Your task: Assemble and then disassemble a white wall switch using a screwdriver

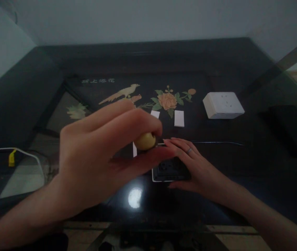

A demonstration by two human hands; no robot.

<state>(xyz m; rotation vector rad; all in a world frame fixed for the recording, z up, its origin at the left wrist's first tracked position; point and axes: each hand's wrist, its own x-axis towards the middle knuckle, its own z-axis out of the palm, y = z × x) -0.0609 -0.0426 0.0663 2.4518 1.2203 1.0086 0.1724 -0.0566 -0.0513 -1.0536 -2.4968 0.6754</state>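
My left hand (106,150) is raised close to the camera, its thumb and bent forefinger closed round the rounded yellow handle of what looks like a screwdriver (144,141). The tool's tip is hidden from view. Lower on the table, my right hand (192,162) lies over a square panel (168,169) with a black inside and a thin white rim. Its thumb is at the panel's near edge and its fingers are at the far edge, steadying it. Beyond the hands lie a small white rectangular piece (179,118) and a similar white piece (155,114), partly covered by my left hand.
A white socket box (224,104) stands at the right, near a dark flat object (293,129). The glossy black table (216,202) carries a bird and flower picture. At the left runs a white cable (28,152) with a yellow tag (12,158).
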